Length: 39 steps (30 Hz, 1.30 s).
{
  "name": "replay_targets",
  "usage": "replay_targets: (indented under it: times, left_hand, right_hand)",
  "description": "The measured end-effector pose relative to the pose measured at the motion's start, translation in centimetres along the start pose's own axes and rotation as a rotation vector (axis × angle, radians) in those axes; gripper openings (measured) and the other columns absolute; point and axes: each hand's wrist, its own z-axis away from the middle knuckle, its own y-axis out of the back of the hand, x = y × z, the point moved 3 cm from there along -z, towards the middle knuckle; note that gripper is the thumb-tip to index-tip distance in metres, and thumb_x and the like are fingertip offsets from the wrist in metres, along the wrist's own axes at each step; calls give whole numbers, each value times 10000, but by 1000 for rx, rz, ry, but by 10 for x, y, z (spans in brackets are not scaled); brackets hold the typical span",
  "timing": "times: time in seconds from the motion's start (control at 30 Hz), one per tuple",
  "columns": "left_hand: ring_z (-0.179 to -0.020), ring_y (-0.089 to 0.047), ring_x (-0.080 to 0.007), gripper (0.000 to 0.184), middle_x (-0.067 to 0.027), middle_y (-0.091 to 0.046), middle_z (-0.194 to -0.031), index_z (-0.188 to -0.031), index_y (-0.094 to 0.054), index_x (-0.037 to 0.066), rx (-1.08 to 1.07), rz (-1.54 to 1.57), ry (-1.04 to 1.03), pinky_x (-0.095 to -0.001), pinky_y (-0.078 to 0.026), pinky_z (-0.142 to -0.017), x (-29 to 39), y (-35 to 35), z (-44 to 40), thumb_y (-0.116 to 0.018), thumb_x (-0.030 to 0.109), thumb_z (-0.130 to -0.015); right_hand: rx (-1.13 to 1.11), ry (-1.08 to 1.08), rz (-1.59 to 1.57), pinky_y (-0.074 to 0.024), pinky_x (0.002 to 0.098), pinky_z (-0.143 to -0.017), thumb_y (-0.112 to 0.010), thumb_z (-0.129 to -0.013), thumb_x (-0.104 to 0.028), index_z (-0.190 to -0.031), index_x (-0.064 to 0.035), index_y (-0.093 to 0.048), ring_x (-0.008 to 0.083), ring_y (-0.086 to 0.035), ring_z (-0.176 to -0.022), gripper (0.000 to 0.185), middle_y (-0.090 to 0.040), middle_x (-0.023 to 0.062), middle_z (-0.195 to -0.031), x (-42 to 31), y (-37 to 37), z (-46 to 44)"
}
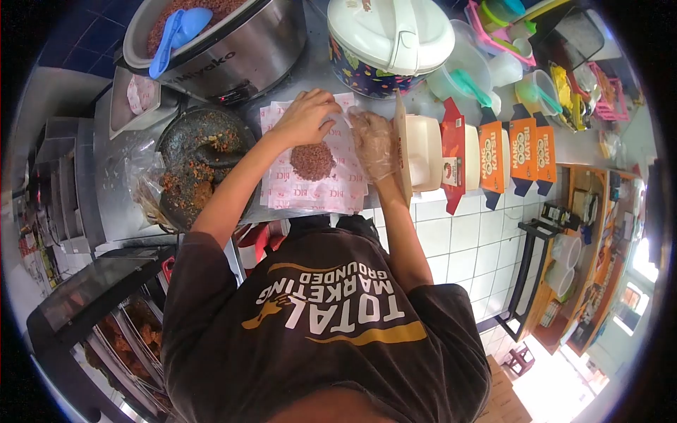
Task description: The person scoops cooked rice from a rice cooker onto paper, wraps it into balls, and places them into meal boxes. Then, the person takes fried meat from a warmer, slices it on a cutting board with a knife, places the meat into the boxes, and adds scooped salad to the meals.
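Across the steel counter (111, 176), I remotely observe rice (314, 163) already portioned onto as-yet-unfolded paper (282, 195), left hand (305, 120) half-curled over its far part, gloved right hand (374, 142) bent-fingered at its right edge, both grips indeterminable.

A: How's the light?

B: Bright and fairly even over the bench (111, 201); the paper (280, 196) looks pale, its print legible.

A: Any glare?

B: Mostly at the right, where the near floor (553, 384) burns out to white and the window (632, 304) glares. The cooker (271, 53) carries a soft metallic sheen.

A: Dark areas?

B: The shirt (345, 359) and, at the near left, the cabinet (77, 303).

A: Distortion?

B: Strong. The shelves (589, 261) at the right lean and curve, black fills the corners, and the outer rim turns soft and bluish.
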Motion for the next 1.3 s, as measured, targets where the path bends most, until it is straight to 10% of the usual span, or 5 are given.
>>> replay_targets:
  times: [0.53, 0.9, 1.17, 1.27, 1.3]
  left_hand:
    - [-998, -634, -308, 144, -104, -637, -993, -921, -668, 42, -340, -330, -145, -419, -511, -895, 1, 7, 84, -619, 62, -786]
    - [-1285, -533, -396, 607, -236, -482, -1454, -1433, -459, -18, -311, -213, -11, -453, -450, -1090, 15, -26, 116, -577, 28, -839]
    - [-1388, -387, -431, 585, -268, -389, -1495, -1428, -445, -45, -390, -151, 159, -497, -380, -1130, 41, -22, 118, -610, 193, -919]
    - [-1404, -357, -445, 612, -285, -381, -1490, -1406, -456, -55, -384, -89, 170, -520, -344, -1149, 54, -7, 120, -635, 272, -920]
    - [-1407, -349, -453, 622, -293, -373, -1493, -1393, -464, -58, -376, -84, 150, -529, -331, -1156, 58, -5, 122, -645, 299, -916]
  right_hand:
    - [-179, -64, -69, -527, 439, -906, -722, -770, -136, -984, -96, -746, 335, -670, -993, 219, -727, 120, -1005, 12, -2, 28]
    - [-287, -428, -163, -518, 494, -845, -622, -869, -162, -1053, -19, -688, 416, -658, -957, 242, -694, 217, -1000, 33, -23, 56]
    - [-622, -730, -92, -525, 465, -900, -709, -875, -220, -1126, -8, -641, 417, -663, -1002, 335, -688, 237, -1036, -1, 0, 97]
    - [-604, -612, -187, -561, 442, -865, -655, -940, -233, -1118, 2, -639, 336, -686, -1009, 295, -688, 216, -1110, 2, -15, 128]
    - [-542, -952, -732, -561, 429, -894, -648, -942, -202, -1171, 18, -608, 329, -673, -1041, 320, -668, 211, -1146, -10, -11, 125]
